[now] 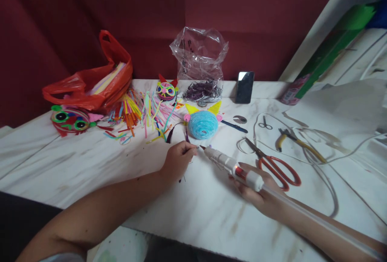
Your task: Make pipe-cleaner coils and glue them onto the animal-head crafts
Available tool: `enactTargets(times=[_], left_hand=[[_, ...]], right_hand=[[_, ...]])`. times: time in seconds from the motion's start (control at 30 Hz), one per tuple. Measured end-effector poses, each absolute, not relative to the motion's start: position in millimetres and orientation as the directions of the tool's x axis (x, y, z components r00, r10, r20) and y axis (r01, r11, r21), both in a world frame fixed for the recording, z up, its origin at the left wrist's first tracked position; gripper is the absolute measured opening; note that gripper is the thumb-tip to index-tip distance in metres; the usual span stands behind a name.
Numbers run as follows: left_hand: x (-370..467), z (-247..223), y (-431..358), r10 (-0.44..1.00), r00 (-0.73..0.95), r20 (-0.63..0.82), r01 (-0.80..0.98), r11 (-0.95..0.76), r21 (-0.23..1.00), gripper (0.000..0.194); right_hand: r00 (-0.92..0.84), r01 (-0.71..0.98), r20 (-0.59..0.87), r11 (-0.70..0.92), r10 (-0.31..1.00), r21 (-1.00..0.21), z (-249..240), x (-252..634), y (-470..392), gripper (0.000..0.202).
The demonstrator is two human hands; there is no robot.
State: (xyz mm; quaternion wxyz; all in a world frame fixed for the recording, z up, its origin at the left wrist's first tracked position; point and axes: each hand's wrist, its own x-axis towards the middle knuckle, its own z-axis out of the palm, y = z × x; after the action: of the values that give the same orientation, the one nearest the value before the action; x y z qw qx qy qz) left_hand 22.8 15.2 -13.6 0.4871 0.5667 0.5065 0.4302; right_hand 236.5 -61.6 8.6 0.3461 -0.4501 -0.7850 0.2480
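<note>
My right hand is wrapped round a white hot glue gun, whose small red light glows. A glue stick sticks out of its rear end. The gun's dark nozzle points left at the fingertips of my left hand, which pinch a tiny dark piece too small to name. Nozzle and piece are very close; whether they touch I cannot tell. Just beyond both hands sits a light-blue coiled craft head with yellow pointed ears and pink round bits at its sides. Dark purple tassels lie to its left.
On the right lie orange-handled scissors, yellow-handled pliers, small scissors and a white cable. Behind stand a phone and a clear bag. Leftward are a red bag, pipe cleaners and finished-looking craft heads.
</note>
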Motion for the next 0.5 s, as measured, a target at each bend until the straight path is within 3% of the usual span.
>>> enactTargets(times=[0.5], left_hand=[[23.8, -13.6, 15.0, 0.992, 0.125, 0.013, 0.129, -0.03, 0.991, 0.016]], right_hand=[[-0.383, 0.537, 0.386, 0.542, 0.839, -0.646, 3.4, 238.3, -59.8, 0.007]])
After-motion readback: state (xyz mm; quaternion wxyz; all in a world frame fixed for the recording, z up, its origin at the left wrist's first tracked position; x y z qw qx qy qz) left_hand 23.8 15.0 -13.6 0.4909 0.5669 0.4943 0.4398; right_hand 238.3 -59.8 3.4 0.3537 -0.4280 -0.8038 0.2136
